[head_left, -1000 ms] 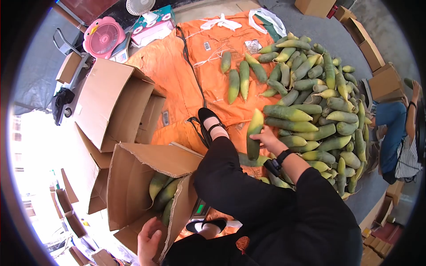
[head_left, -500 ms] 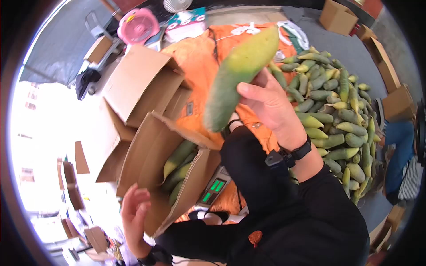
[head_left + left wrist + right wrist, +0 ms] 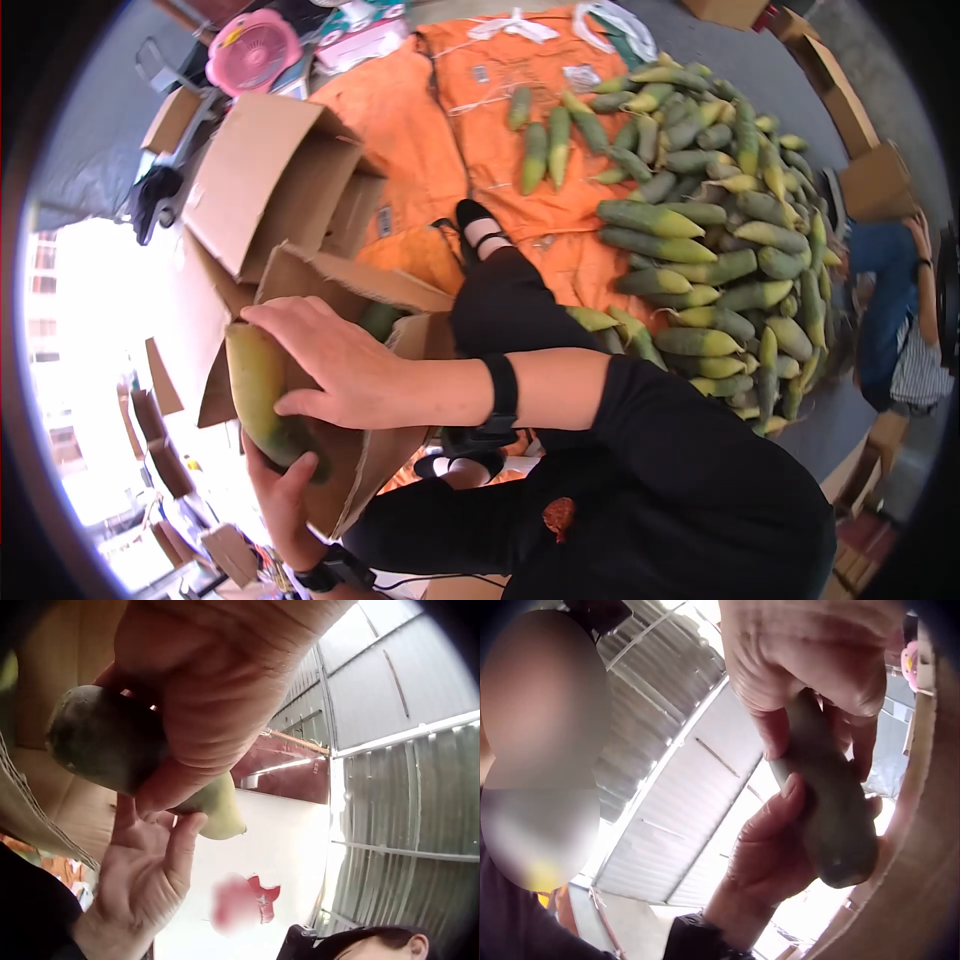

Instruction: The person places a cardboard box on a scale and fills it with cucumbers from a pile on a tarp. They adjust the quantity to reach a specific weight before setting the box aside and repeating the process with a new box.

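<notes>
A large green radish (image 3: 255,385), yellow-green at one end and dark green at the other, is held by both hands over an open cardboard box (image 3: 352,482). My right hand (image 3: 340,372) grips it from above, with fingers along its far side and the thumb on the near side. Under its darker end, my left hand (image 3: 280,500) grips it too. In the left wrist view the radish (image 3: 105,742) passes between the fingers of both hands; the right wrist view shows its blunt dark end (image 3: 844,847). Another radish (image 3: 380,320) lies inside the box, mostly hidden behind my right arm.
A big heap of green radishes (image 3: 720,270) lies to the right, partly on an orange sheet (image 3: 400,130). Another open carton (image 3: 260,190) stands beyond the box. Behind it is a pink fan (image 3: 255,52). Another person (image 3: 885,300) is at the far right.
My right hand has carried the radish from beside the heap, up past my knee and left to over the box. My left hand, free before, now grips it as well.
</notes>
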`<action>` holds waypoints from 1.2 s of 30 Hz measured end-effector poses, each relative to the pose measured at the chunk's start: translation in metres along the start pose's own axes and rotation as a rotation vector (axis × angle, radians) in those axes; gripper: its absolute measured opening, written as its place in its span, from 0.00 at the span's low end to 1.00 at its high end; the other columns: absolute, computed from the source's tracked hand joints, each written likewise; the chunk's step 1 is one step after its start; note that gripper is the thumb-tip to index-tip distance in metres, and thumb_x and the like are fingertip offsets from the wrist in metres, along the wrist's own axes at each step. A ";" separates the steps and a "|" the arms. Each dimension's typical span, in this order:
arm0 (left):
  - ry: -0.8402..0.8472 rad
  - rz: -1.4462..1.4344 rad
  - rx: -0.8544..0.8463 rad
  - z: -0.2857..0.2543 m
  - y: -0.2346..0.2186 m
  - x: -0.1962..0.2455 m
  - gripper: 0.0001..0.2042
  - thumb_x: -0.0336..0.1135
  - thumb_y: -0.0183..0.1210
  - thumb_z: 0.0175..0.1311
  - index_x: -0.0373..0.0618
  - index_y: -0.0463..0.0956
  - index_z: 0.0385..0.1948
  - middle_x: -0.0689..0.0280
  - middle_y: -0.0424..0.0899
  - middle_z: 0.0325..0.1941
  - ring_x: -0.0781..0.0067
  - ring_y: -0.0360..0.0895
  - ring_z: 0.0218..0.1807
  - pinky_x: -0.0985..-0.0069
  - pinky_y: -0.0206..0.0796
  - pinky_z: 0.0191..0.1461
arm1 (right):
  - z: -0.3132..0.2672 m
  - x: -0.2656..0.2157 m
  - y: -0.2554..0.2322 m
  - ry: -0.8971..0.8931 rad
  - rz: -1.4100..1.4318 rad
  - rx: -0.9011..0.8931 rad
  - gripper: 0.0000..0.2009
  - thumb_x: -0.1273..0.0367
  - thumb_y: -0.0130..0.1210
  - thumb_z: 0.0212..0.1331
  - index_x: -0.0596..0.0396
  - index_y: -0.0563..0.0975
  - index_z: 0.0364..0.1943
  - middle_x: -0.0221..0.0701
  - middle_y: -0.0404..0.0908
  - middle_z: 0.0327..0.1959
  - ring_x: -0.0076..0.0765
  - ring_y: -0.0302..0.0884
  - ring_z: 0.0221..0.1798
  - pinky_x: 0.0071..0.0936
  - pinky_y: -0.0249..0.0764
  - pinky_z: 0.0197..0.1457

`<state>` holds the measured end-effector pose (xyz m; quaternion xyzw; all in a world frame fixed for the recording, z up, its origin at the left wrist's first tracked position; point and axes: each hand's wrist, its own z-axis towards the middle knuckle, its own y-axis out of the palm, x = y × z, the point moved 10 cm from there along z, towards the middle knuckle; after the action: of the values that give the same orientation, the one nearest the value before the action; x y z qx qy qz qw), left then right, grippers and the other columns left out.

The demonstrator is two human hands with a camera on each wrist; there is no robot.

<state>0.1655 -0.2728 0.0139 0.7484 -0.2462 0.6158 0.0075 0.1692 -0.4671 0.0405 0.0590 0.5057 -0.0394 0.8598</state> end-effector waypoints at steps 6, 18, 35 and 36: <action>-0.218 0.315 -0.117 0.021 -0.010 -0.079 0.37 0.25 0.66 0.40 0.37 0.64 0.60 0.62 0.77 0.48 0.70 0.73 0.48 0.75 0.65 0.54 | -0.006 0.007 0.002 -0.044 -0.224 -0.013 0.22 0.71 0.63 0.46 0.54 0.72 0.48 0.35 0.72 0.47 0.45 0.67 0.52 0.38 0.67 0.53; -0.438 0.357 -0.187 0.014 0.000 -0.093 0.24 0.25 0.62 0.53 0.35 0.69 0.55 0.60 0.81 0.48 0.70 0.76 0.51 0.74 0.65 0.56 | -0.012 0.011 0.018 -0.054 -0.407 -0.156 0.09 0.68 0.60 0.49 0.55 0.78 0.34 0.29 0.74 0.38 0.32 0.68 0.46 0.29 0.67 0.45; -0.010 0.293 0.273 -0.070 0.007 -0.039 0.16 0.35 0.49 0.71 0.39 0.72 0.56 0.60 0.80 0.46 0.71 0.77 0.48 0.77 0.70 0.51 | -0.098 0.196 -0.302 0.649 -0.864 -0.171 0.15 0.63 0.57 0.53 0.55 0.76 0.42 0.41 0.79 0.39 0.50 0.77 0.43 0.40 0.73 0.45; 0.012 0.270 0.308 -0.070 0.006 -0.039 0.15 0.35 0.50 0.71 0.39 0.72 0.55 0.60 0.80 0.45 0.70 0.78 0.46 0.76 0.71 0.49 | -0.139 0.216 -0.331 0.757 -1.002 -0.184 0.15 0.62 0.58 0.51 0.55 0.76 0.40 0.42 0.79 0.38 0.52 0.76 0.45 0.42 0.73 0.47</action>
<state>0.0940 -0.2418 -0.0067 0.6975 -0.2472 0.6459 -0.1879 0.1116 -0.7769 -0.2362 -0.2493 0.7422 -0.3699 0.5002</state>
